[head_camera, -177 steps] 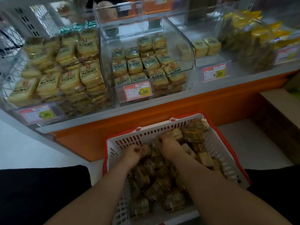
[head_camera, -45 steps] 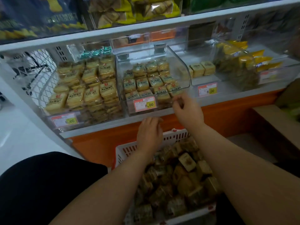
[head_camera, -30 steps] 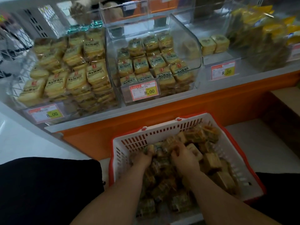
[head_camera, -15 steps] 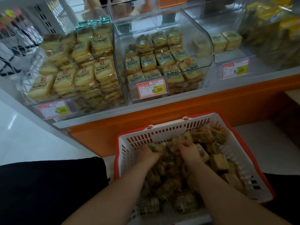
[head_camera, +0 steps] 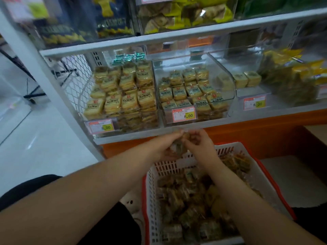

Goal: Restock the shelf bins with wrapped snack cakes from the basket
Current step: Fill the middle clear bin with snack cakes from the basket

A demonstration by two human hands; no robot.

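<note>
Both hands risen from white slatted basket (head_camera: 178,163), left hand (head_camera: 169,147), right hand (head_camera: 198,144) gripping crinkly wrapped cakes (head_camera: 178,145)

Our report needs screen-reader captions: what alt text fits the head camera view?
Both hands, left hand and right hand, hold wrapped snack cakes above a white basket of more cakes, just below a clear shelf bin stocked with packets and a price tag.
</note>
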